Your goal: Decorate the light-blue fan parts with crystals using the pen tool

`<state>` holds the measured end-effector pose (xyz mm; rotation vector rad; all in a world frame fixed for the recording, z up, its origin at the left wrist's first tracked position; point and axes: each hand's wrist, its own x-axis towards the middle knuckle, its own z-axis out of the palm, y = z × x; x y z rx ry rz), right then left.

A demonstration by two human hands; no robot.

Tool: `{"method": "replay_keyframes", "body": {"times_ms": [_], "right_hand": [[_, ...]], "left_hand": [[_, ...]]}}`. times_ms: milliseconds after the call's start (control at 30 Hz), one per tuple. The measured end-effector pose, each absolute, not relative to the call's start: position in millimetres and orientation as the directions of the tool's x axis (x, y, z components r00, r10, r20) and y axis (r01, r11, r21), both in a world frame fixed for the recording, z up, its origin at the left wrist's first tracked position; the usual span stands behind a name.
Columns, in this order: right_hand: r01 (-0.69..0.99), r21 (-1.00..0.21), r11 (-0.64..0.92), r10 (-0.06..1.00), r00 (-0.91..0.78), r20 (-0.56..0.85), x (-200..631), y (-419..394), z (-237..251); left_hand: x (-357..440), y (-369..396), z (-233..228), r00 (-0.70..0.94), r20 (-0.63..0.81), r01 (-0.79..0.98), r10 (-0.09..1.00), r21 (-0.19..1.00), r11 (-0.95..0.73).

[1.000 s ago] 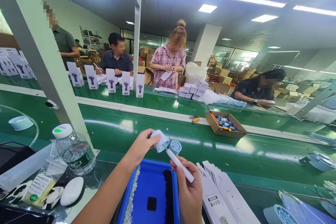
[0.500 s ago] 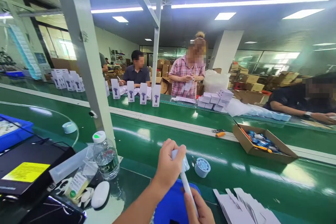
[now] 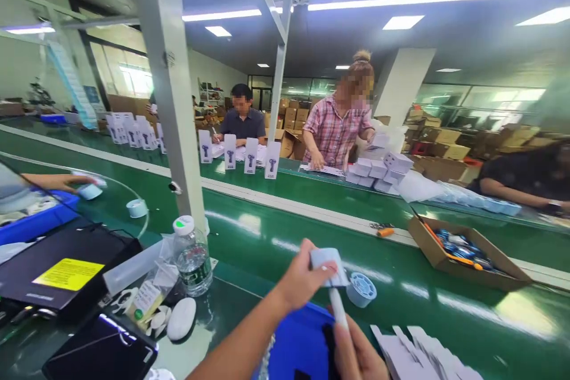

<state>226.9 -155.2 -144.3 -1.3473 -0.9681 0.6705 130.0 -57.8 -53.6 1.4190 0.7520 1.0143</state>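
Observation:
My left hand (image 3: 299, 282) is closed round the pale blue head of a handheld fan (image 3: 328, 260), thumb across its side. Below the head, my right hand (image 3: 356, 347) wraps round the pale handle, partly hiding it. The fan is held tilted above a blue bin (image 3: 300, 338), whose contents are mostly hidden by my arms. Just beyond the fan, a light blue round fan housing (image 3: 361, 290) with a spoked face sits on the green conveyor belt (image 3: 267, 261).
Flat white cartons (image 3: 423, 356) lie at the lower right. A cardboard tray (image 3: 467, 255) holds blue parts and tools. To the left are a water bottle (image 3: 193, 261), a white mouse (image 3: 181, 319) and a phone (image 3: 100, 350). A co-worker's hand (image 3: 73, 181) reaches in at far left.
The fan's head has swung to the right and now shows its side more fully. Both hands have shifted right in view. A co-worker's arm has appeared at the left.

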Motion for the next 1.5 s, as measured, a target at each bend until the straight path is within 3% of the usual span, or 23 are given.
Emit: {"method": "replay_keyframes", "body": {"times_ms": [67,133,233,333,467,633,767,1033,1200,1333,1500], "right_hand": [[0.218,-0.969,0.117,0.909,0.370,0.193,230,-154,-144],[0.258,-0.961,0.096,0.933,0.314,0.178,230,-152,-143],[0.247,-0.964,0.098,0.912,0.365,0.186,225,-148,-141],[0.172,-0.972,0.162,0.930,0.304,0.209,220,-143,-140],[0.021,-0.985,0.169,0.978,0.125,0.170,217,-139,-146],[0.013,-0.987,0.159,0.984,0.078,0.159,216,-138,-155],[0.001,-0.984,0.180,0.980,0.087,0.180,215,-138,-157],[0.000,-0.984,0.177,0.978,0.107,0.176,214,-137,-156],[0.026,-0.988,0.152,0.969,0.194,0.154,220,-140,-155],[0.122,-0.981,0.150,0.949,0.260,0.178,228,-145,-149],[0.321,-0.922,0.217,0.859,0.386,0.337,242,-146,-149]], "left_hand": [[120,-37,-64,0.316,0.116,-0.047,0.942,0.993,-0.107],[107,-18,-79,0.201,0.153,0.209,0.968,0.958,-0.195],[91,-2,-106,0.201,0.180,0.616,0.963,0.741,-0.267],[88,3,-127,0.228,0.135,0.776,0.964,0.573,-0.264],[81,12,-128,0.234,0.073,0.777,0.970,0.586,-0.231],[34,34,-118,-0.239,0.236,0.841,0.942,0.536,0.079],[-1,39,-125,-0.448,0.191,0.779,0.874,0.563,0.276],[-9,35,-127,-0.496,0.084,0.723,0.864,0.591,0.358],[-9,31,-122,-0.493,0.070,0.754,0.867,0.533,0.385],[-2,35,-115,-0.394,0.054,0.787,0.918,0.536,0.306],[25,34,-106,-0.193,0.023,0.813,0.981,0.563,0.147]]}}
